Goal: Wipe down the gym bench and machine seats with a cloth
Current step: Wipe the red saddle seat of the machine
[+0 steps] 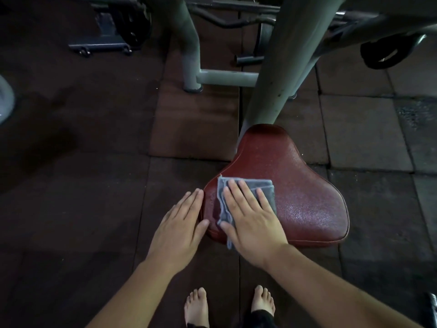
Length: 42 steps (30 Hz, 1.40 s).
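Flooring of dark rubber mats (71, 185) fills the left side, where a pale rounded object (6, 100) is cut off by the frame edge and cannot be identified. Above it, a dark metal equipment base (104, 47) stands in shadow, its details hard to read. Moving right, the person's left hand (179, 223) lies with straight fingers held together against the left edge of a dark red, pear-shaped padded vinyl seat (307, 185), thumb touching the seat's near corner; it holds nothing. Behind, grey-green painted steel tubes of a machine frame (191, 43) stand on the mats, and a thicker tube (279, 67) slopes down to the seat's narrow far end, its joint hidden by the pad. A folded grey-blue microfibre cloth (268, 192) lies on the seat's near left part, a loose corner hanging over the front edge. The right hand (253, 221) rests flat on it, fingers spread and straight, pressing the cloth to the vinyl and covering much of it. Two bare feet (196, 306) show below between the forearms. To the right lie grey square paving tiles (366, 129); a black looped strap (380, 53) hangs at upper right, and a dark object (431, 308) is cropped at the lower right corner.
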### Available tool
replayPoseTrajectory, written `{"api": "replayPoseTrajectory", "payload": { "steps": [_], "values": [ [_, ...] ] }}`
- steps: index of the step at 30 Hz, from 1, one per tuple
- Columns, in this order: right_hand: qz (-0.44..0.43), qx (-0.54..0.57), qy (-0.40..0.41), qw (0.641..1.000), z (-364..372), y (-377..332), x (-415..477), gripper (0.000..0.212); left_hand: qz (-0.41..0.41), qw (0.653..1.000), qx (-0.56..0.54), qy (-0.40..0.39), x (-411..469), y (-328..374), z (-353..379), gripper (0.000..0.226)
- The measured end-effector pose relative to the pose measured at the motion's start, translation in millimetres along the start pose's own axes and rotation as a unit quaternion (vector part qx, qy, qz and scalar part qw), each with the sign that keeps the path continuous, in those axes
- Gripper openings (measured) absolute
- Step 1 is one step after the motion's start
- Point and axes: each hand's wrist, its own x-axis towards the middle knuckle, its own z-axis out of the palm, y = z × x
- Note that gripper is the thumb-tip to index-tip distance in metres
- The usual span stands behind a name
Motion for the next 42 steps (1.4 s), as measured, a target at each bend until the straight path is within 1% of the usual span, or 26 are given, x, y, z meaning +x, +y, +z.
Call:
{"api": "replayPoseTrajectory", "payload": {
  "steps": [4, 7, 8, 10, 12, 13, 15, 18, 19, 20, 22, 24, 25, 26, 28, 30, 32, 34, 36, 37, 39, 41, 42],
  "values": [
    [0.024, 0.004, -0.006, 1.000, -15.9, -8.1, 60.2, 0.071, 0.006, 1.000, 0.007, -0.003, -6.0, -6.9, 2.4, 0.069],
    [0.038, 0.013, 0.005, 0.999, -16.2, -21.3, 63.8, 0.068, 0.004, 1.000, 0.019, -0.007, -13.8, -12.2, 6.3, 0.071],
    [0.027, 0.015, 0.003, 1.000, -14.1, -26.6, 54.8, 0.068, 0.004, 1.000, 0.018, -0.008, -15.9, -13.7, 7.6, 0.072],
    [-0.028, 0.001, -0.006, 1.000, -8.2, -33.4, 28.9, 0.068, 0.001, 1.000, 0.012, -0.007, -18.2, -16.7, 10.2, 0.073],
    [-0.079, -0.006, -0.026, 0.997, -9.1, -26.7, 16.2, 0.068, 0.002, 1.000, 0.012, -0.012, -17.7, -17.8, 10.9, 0.075],
    [-0.091, -0.008, -0.030, 0.995, -11.2, -19.3, 20.8, 0.069, 0.005, 1.000, 0.013, -0.010, -17.0, -17.4, 10.4, 0.075],
    [-0.071, -0.008, -0.029, 0.997, -18.6, -8.4, 42.6, 0.070, 0.013, 1.000, 0.021, -0.004, -14.2, -15.8, 8.7, 0.076],
    [0.015, -0.003, -0.002, 1.000, -19.6, -19.7, 61.1, 0.068, 0.019, 1.000, 0.025, 0.000, -11.9, -15.6, 6.7, 0.076],
    [0.028, 0.002, 0.003, 1.000, -15.7, -28.2, 55.8, 0.067, 0.018, 1.000, 0.021, 0.001, -11.5, -15.4, 5.8, 0.077],
    [0.026, 0.005, 0.002, 1.000, -11.7, -35.9, 44.9, 0.067, 0.016, 1.000, 0.016, 0.003, -10.9, -15.2, 5.0, 0.079],
    [-0.020, 0.002, -0.006, 1.000, -6.7, -38.8, 20.4, 0.068, 0.013, 1.000, 0.007, 0.005, -10.9, -15.8, 3.1, 0.082],
    [-0.063, -0.002, -0.022, 0.998, -10.0, -25.4, 15.0, 0.069, 0.012, 1.000, 0.008, 0.001, -11.5, -16.1, 1.5, 0.083],
    [-0.068, -0.004, -0.021, 0.997, -12.9, -17.5, 22.5, 0.069, 0.013, 1.000, 0.008, 0.001, -11.2, -16.2, 0.7, 0.081],
    [-0.054, -0.003, -0.019, 0.998, -16.1, -11.5, 34.4, 0.069, 0.015, 1.000, 0.008, 0.000, -10.7, -16.0, -0.1, 0.079],
    [0.005, 0.006, -0.009, 1.000, -20.7, -8.0, 58.3, 0.068, 0.023, 1.000, 0.013, 0.002, -9.4, -16.6, -0.6, 0.077],
    [0.045, 0.000, 0.006, 0.999, -17.3, -20.0, 62.7, 0.068, 0.025, 1.000, 0.015, 0.005, -9.3, -17.4, -0.7, 0.077],
    [0.037, 0.002, 0.013, 0.999, -9.3, -34.1, 40.4, 0.069, 0.023, 1.000, 0.008, 0.008, -8.9, -18.0, -0.1, 0.079],
    [-0.012, 0.002, 0.010, 1.000, -4.3, -36.7, 12.4, 0.069, 0.025, 1.000, 0.004, 0.016, -8.8, -18.1, -0.3, 0.080],
    [-0.041, -0.002, 0.000, 0.999, -5.6, -24.0, 11.3, 0.069, 0.031, 0.999, 0.007, 0.027, -8.4, -17.0, -0.2, 0.079],
    [-0.037, -0.002, -0.004, 0.999, -9.6, -17.8, 21.7, 0.069, 0.033, 0.999, 0.007, 0.031, -8.0, -16.6, -0.5, 0.079],
    [0.005, 0.002, -0.010, 1.000, -16.7, -13.0, 48.5, 0.068, 0.041, 0.999, 0.006, 0.036, -7.3, -16.9, -0.5, 0.079],
    [0.043, 0.002, -0.008, 0.999, -17.6, -20.0, 61.6, 0.067, 0.050, 0.998, 0.005, 0.040, -7.4, -17.2, -0.2, 0.078],
    [0.049, 0.001, -0.004, 0.999, -15.5, -26.3, 58.7, 0.066, 0.050, 0.998, 0.001, 0.039, -7.5, -17.6, -0.2, 0.078]
  ]
}}
